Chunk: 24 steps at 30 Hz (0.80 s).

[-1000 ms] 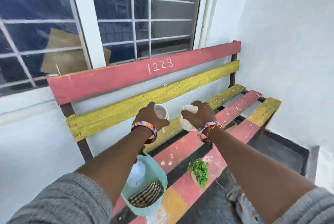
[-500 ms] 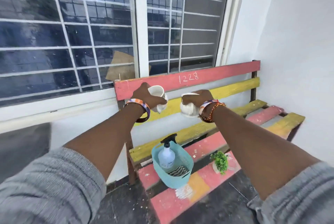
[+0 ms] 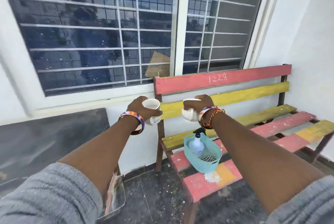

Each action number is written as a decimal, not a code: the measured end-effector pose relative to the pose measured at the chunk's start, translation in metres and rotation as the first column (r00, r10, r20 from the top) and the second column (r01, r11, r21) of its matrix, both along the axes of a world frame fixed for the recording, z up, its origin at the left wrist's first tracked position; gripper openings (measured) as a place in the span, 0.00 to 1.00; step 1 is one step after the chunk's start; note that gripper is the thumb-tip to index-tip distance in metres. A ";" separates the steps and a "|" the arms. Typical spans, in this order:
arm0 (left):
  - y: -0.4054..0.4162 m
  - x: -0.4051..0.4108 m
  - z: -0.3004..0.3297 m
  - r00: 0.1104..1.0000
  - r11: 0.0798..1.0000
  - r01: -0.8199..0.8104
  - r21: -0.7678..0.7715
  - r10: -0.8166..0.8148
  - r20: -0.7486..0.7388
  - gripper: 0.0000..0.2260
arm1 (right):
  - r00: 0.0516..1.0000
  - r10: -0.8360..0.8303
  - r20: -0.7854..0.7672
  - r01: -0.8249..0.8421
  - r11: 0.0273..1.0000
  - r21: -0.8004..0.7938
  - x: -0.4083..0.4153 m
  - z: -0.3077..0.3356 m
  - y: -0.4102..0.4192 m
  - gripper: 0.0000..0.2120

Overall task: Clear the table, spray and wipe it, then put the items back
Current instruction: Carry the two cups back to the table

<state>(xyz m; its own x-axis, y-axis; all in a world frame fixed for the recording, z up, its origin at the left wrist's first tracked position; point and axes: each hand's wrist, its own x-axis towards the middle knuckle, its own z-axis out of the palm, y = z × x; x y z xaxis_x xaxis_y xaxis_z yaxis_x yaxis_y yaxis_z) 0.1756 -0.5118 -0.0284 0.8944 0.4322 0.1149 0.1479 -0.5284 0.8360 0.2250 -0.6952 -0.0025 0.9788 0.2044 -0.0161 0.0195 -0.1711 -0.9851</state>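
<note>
Holding white cups (image 3: 151, 110), bench (image 3: 224, 81) chalked seemingly "1228".

We see a large white-framed window with a white metal grille (image 3: 115, 43), its dark glass reflecting buildings. A brown cardboard piece (image 3: 159, 67) leans behind the glass at the sill. White plastered walls (image 3: 307, 34) meet in the right corner. A slatted wooden bench painted pink and yellow (image 3: 253, 88), "1228" chalked on its top back slat, stands against them. Dark speckled floor (image 3: 162, 196), daylight throughout.
</note>
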 end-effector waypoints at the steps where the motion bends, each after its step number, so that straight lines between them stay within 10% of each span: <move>1: 0.013 -0.009 -0.003 1.000 1.000 -0.011 0.001 0.011 -0.004 0.33 | 1.000 0.016 -0.015 -0.016 1.000 0.003 -0.006 -0.002 0.011 0.21; 4: 0.059 -0.034 -0.013 0.997 0.998 -0.055 -0.004 0.055 -0.052 0.34 | 0.997 0.044 -0.062 -0.044 0.999 -0.001 -0.030 -0.007 0.052 0.13; 12: 0.218 -0.140 -0.017 0.981 0.985 -0.146 0.089 0.156 -0.116 0.33 | 0.987 0.160 -0.025 -0.162 0.982 -0.095 -0.109 -0.021 0.208 0.33; 19: 0.352 -0.233 -0.026 0.953 0.955 -0.260 0.145 0.278 -0.121 0.27 | 0.941 0.308 -0.144 -0.317 0.947 -0.046 -0.174 -0.037 0.351 0.08; 24: 0.428 -0.267 -0.034 0.912 0.917 -0.352 0.188 0.382 -0.153 0.26 | 0.881 0.457 -0.122 -0.473 0.863 -0.181 -0.187 -0.037 0.432 0.27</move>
